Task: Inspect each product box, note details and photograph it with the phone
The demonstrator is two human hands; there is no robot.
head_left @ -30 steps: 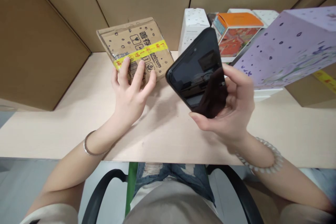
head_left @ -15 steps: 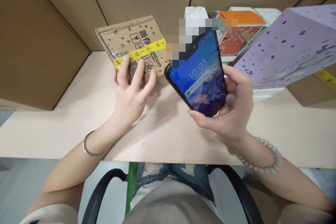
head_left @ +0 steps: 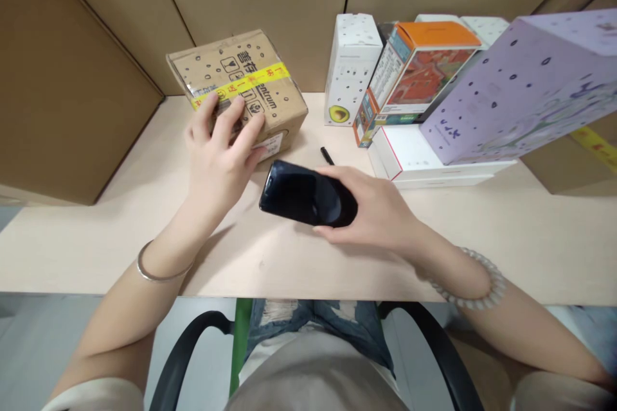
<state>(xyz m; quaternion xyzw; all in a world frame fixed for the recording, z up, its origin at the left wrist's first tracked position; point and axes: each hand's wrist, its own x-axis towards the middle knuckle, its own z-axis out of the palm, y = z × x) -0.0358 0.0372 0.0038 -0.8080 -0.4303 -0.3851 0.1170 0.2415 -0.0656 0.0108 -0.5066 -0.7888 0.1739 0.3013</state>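
A small cardboard box (head_left: pixel 284 93) with yellow printed tape across its top sits on the table at centre left. My left hand (head_left: pixel 216 148) has its fingers spread over the box's top and near edge, with the thumb at the labelled front face; part of the top is hidden beneath them. My right hand (head_left: pixel 371 205) grips a black smartphone (head_left: pixel 299 192) by one end, above the table and just in front of the box. The phone's face looks dark and reflective. Behind the right hand lies a black pen (head_left: pixel 327 155), partly hidden.
A white carton with an avocado picture (head_left: pixel 351 70), an orange-topped box (head_left: pixel 424 70), flat white boxes (head_left: pixel 434 164) and a large lilac box (head_left: pixel 511 90) stand at the right. Large brown cartons (head_left: pixel 255 6) wall off the back; another (head_left: pixel 72 90) stands left. The pale table (head_left: pixel 270 263) ends near my lap.
My right hand has lowered the phone leftward and tipped it flatter; its lit lock screen no longer shows. The cardboard box and my left hand have shifted slightly left.
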